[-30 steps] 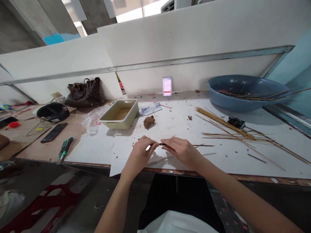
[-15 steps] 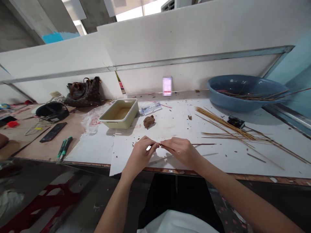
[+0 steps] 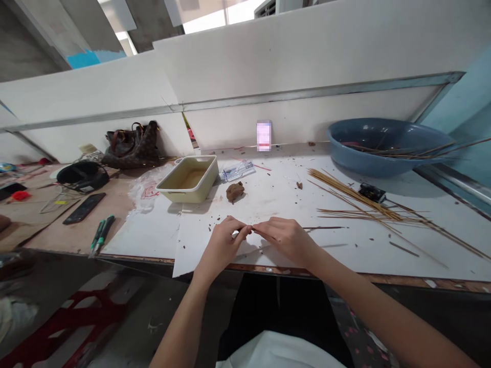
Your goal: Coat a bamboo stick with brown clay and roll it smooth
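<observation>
A thin dark brown stick (image 3: 324, 227) runs level just above the white paper, its right part sticking out past my right hand (image 3: 286, 237). That hand is closed round it, fingers pressed together. The fingertips of my left hand (image 3: 224, 241) pinch at the stick's left end, almost meeting those of my right hand. What lies between the fingertips is mostly hidden. Beyond my hands sits a brown lump of clay-like paste (image 3: 235, 192), with small brown crumbs scattered round it. To the right lies a bundle of thin tan sticks (image 3: 345, 189), with several looser ones across it.
A cream plastic tub (image 3: 184, 195) with brownish liquid stands at the back left, beside a clear plastic packet (image 3: 237, 171). A large blue basin (image 3: 383, 161) holding sticks stands at the back right. A phone (image 3: 264, 136) leans on the wall. Green-handled tools (image 3: 103, 232) lie left.
The stick's right end has shifted slightly to the right. My left thumb and finger have drawn closer together, narrowing the gap between them. Both hands stay in nearly the same place.
</observation>
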A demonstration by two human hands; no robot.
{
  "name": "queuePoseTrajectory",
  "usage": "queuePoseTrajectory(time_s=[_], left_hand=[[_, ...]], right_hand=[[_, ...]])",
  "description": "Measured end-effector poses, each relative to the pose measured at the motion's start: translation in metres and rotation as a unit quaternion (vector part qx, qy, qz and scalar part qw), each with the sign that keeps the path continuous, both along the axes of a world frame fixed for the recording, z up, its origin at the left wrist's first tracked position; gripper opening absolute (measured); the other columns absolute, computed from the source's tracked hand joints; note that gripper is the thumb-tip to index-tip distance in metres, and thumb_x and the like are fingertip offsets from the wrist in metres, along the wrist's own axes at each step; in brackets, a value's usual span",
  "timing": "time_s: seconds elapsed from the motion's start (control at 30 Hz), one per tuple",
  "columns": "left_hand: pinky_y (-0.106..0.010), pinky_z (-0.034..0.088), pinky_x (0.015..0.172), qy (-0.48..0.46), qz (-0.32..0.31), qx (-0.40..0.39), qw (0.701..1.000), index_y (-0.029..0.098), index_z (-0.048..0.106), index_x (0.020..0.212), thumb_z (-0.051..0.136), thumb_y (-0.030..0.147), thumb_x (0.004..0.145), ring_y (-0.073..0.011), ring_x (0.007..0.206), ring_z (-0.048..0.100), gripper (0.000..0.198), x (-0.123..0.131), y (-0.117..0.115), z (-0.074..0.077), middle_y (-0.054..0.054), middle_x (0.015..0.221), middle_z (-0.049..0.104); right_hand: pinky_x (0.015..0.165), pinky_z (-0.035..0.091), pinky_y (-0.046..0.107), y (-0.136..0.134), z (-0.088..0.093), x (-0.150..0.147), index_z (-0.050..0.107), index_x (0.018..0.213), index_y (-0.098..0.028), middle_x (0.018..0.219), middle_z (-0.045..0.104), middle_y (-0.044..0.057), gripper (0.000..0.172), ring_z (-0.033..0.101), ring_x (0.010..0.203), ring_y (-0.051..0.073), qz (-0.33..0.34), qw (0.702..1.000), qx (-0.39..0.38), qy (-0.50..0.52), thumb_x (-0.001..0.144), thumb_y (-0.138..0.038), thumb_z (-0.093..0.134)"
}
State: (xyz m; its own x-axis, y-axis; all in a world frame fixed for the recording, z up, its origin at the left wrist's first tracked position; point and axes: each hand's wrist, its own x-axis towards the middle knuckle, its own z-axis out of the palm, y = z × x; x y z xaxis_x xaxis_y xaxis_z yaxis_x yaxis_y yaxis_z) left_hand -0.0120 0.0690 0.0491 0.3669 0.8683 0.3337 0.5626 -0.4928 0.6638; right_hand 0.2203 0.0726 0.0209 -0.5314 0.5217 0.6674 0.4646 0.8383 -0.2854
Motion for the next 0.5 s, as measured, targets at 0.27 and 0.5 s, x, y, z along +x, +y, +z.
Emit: queuePoseTrajectory(time_s=[0.27,0.5], left_hand=[[-0.030,0.050,0.075,0.009,0.004,-0.009,1.000,0.023,0.073,0.078,0.062,0.029,0.107,-0.0188,0.081,0.066,0.031,0.0016,-0.0007,-0.0010,-0.001,0.079,0.072],[-0.031,0.050,0.075,0.004,0.003,-0.018,1.000,0.023,0.074,0.078,0.063,0.031,0.106,-0.0187,0.079,0.067,0.032,0.0024,-0.0009,0.0009,-0.001,0.077,0.071]], right_hand=[[0.075,0.060,0.035,0.0015,-0.0019,-0.0072,0.077,0.112,-0.020,0.092,0.083,0.006,0.015,0.075,0.081,0.021,-0.029,0.999,-0.003,0.028,0.108,-0.026,0.064],[0.076,0.060,0.035,0.0009,-0.0009,-0.0043,0.075,0.115,-0.019,0.092,0.082,0.006,0.019,0.073,0.081,0.020,-0.007,1.000,-0.014,0.011,0.111,-0.023,0.057]])
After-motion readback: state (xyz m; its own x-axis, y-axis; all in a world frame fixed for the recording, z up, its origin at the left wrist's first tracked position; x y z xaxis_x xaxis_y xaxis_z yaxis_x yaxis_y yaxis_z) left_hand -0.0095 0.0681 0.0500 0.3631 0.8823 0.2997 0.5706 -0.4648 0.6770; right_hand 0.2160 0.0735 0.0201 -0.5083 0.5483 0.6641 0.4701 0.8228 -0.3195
